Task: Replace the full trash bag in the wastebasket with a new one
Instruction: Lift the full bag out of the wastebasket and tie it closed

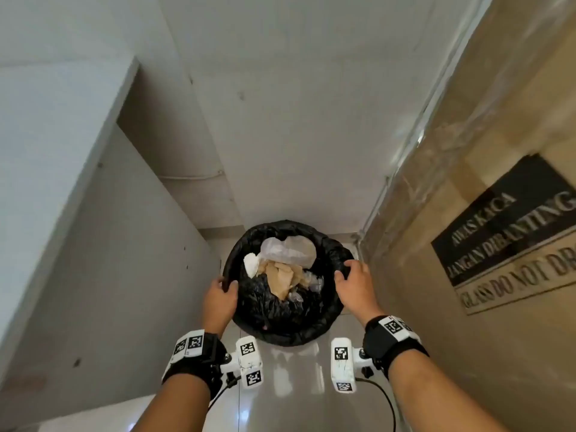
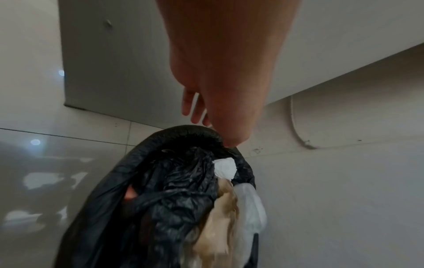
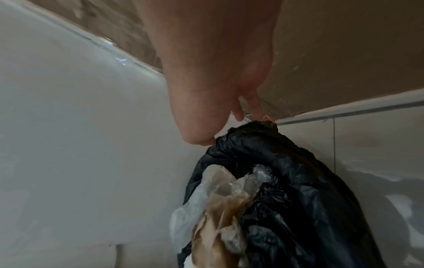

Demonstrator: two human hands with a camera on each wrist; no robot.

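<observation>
Both hands, left hand (image 1: pixel 220 299) and right hand (image 1: pixel 353 283), grip the trash bag (image 1: pixel 282 327) rim between wall and cardboard box (image 1: pixel 486 213).

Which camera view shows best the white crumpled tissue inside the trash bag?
The left wrist view: the white crumpled tissue sits close and unblocked under the black trash bag's rim. The head view shows it smaller. The right wrist view does not clearly show it.

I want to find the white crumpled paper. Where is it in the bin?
In the head view the white paper sits at the left of the trash inside the black bag, beside the brown paper, near the left hand.
</observation>
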